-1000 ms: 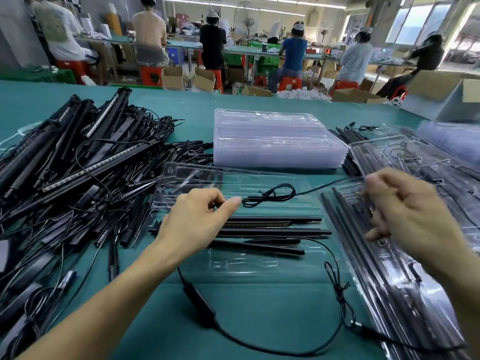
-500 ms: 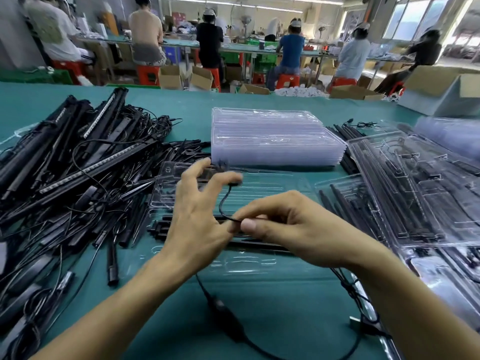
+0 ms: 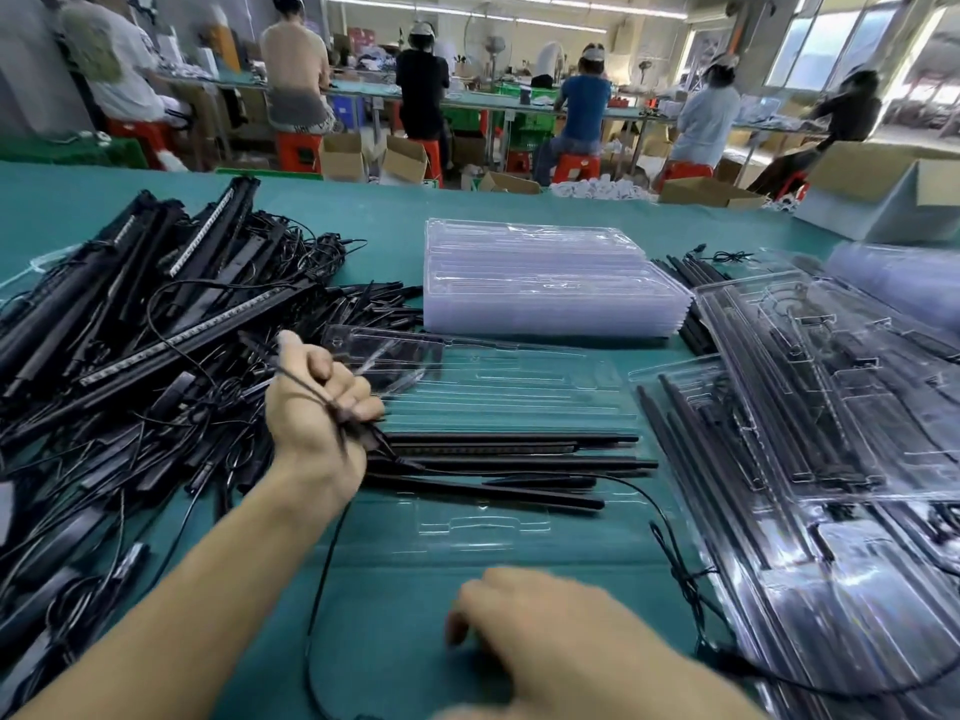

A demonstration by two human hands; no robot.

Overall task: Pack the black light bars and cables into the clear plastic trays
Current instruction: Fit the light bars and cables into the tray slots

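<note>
Right hand (image 3: 550, 634) motion-blurred, grip unreadable; cable (image 3: 311, 626) exits bottom edge.

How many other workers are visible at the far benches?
6: white shirt far left, one beside them, black shirt, blue shirt, pale blue shirt, dark top far right. More may be hidden behind them.

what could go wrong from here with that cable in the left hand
1. The left hand grips the cable bunched up, while its slack crosses the light bars lying in the open tray; a tug might drag them out of their slots.
2. The cable loops right, close to the filled trays, and could snag on an edge.
3. The right hand is blurred, so its hold is unclear.
</note>
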